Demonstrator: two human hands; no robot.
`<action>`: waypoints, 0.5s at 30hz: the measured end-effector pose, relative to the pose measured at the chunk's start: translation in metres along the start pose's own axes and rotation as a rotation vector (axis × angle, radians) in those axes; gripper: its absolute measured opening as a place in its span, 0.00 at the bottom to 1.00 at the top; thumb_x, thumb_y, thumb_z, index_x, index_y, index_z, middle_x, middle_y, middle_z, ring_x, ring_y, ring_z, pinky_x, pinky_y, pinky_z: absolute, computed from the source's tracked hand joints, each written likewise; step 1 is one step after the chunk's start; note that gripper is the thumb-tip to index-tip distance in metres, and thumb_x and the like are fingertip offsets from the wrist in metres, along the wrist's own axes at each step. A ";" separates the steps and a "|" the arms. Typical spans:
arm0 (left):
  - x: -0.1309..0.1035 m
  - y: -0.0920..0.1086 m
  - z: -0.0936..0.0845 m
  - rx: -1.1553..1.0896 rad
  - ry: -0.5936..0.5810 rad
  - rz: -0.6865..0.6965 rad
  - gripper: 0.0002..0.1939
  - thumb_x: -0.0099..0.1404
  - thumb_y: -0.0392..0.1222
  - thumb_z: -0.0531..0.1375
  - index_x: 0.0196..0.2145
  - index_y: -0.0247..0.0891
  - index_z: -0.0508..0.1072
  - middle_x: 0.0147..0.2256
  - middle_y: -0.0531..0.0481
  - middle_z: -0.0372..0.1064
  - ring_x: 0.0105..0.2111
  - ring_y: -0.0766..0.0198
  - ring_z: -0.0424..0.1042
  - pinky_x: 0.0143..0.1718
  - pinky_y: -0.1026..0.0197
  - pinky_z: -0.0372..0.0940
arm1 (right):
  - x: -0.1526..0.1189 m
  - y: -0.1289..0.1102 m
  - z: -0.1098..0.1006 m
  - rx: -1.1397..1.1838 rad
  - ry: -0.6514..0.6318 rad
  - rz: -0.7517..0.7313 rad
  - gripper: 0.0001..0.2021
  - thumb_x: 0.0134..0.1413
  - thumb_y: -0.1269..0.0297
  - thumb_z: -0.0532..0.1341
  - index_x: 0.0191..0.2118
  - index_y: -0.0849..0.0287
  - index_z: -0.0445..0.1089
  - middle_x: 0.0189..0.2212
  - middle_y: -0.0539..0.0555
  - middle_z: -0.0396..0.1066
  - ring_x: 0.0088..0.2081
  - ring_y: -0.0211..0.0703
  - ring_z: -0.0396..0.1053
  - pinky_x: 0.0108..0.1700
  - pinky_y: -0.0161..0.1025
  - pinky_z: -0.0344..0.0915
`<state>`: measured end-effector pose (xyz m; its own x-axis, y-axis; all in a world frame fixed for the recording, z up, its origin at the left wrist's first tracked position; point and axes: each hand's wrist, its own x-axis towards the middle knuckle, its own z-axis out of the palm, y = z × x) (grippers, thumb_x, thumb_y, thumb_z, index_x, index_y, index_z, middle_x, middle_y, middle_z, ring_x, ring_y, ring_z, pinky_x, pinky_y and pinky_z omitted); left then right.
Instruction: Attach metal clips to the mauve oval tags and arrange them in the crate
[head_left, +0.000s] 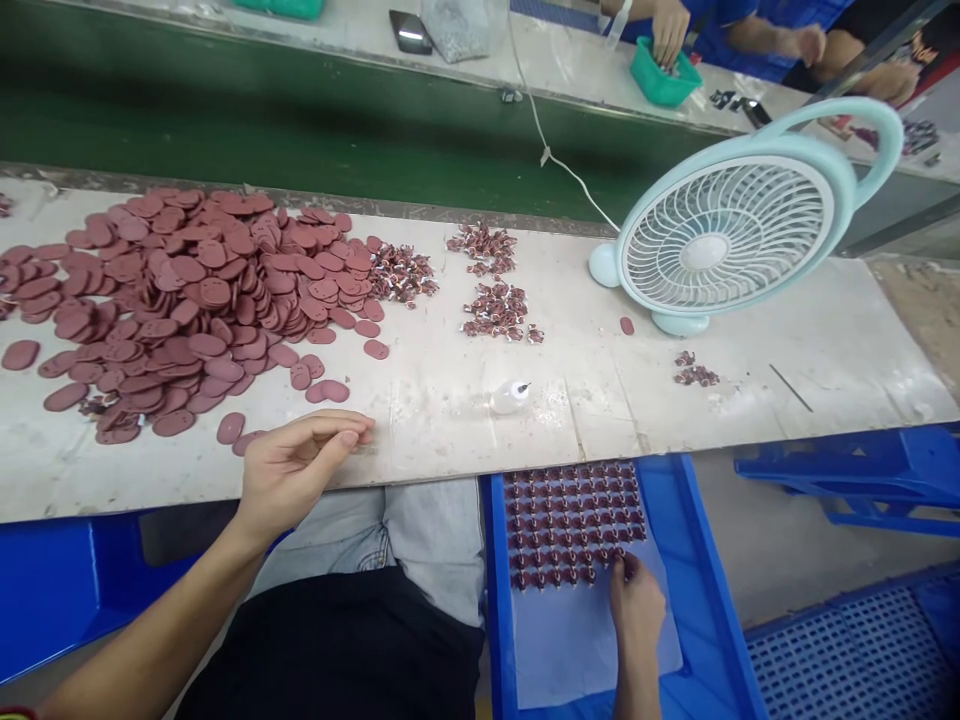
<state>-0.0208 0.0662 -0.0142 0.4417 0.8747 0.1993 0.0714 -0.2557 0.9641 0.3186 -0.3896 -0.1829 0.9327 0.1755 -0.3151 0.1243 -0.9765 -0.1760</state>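
My left hand [292, 465] hovers by the front edge of the table, fingers together and thumb tip against them; I see nothing in it. Just beyond lie loose maroon oval pieces [231, 428], part of a large heap [202, 290]. Low over a blue tray [712, 590], my right hand [637, 595] pinches a small dark-red piece [631, 565], partly hidden by the fingers. It is at the right end of the lower rows of small maroon assemblies [574, 520], which stand in lines on a pale sheet [562, 650] in the tray.
Small brown-and-white parts [495, 308] lie in clusters mid-table. A small clear bottle with a dark tip [511, 397] lies near the front. A light-blue fan [720, 240] stands at right, beside a thin dark stick [791, 387]. Across, another person's hand reaches into a green basket [666, 80].
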 end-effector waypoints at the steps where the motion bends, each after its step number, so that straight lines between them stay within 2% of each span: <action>1: 0.000 0.000 0.000 0.001 0.001 -0.005 0.07 0.74 0.44 0.70 0.40 0.40 0.88 0.42 0.47 0.87 0.38 0.60 0.85 0.41 0.57 0.83 | 0.001 0.000 0.000 -0.011 -0.008 0.009 0.17 0.73 0.52 0.63 0.57 0.57 0.77 0.51 0.56 0.82 0.55 0.52 0.79 0.62 0.60 0.77; 8: 0.000 0.004 0.000 0.011 0.000 -0.040 0.09 0.74 0.48 0.70 0.39 0.43 0.88 0.41 0.47 0.87 0.38 0.58 0.85 0.42 0.56 0.83 | 0.007 -0.001 0.003 -0.020 -0.018 0.041 0.15 0.72 0.55 0.65 0.56 0.57 0.77 0.52 0.56 0.81 0.55 0.52 0.79 0.62 0.59 0.76; 12: 0.001 0.002 0.000 0.017 -0.003 -0.059 0.11 0.74 0.51 0.70 0.39 0.43 0.88 0.41 0.46 0.87 0.39 0.56 0.85 0.42 0.55 0.83 | -0.001 -0.008 -0.002 0.088 0.033 0.022 0.14 0.69 0.52 0.66 0.50 0.56 0.79 0.45 0.53 0.81 0.50 0.51 0.79 0.60 0.59 0.76; 15: 0.001 -0.003 0.001 0.007 0.006 -0.059 0.11 0.73 0.52 0.71 0.39 0.43 0.88 0.41 0.44 0.87 0.38 0.56 0.86 0.42 0.55 0.83 | -0.010 -0.018 -0.017 0.216 0.095 -0.030 0.17 0.63 0.45 0.67 0.44 0.54 0.79 0.37 0.50 0.79 0.45 0.52 0.80 0.58 0.63 0.77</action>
<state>-0.0195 0.0675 -0.0169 0.4311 0.8908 0.1435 0.1029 -0.2065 0.9730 0.3122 -0.3761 -0.1610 0.9587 0.1811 -0.2195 0.0862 -0.9200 -0.3823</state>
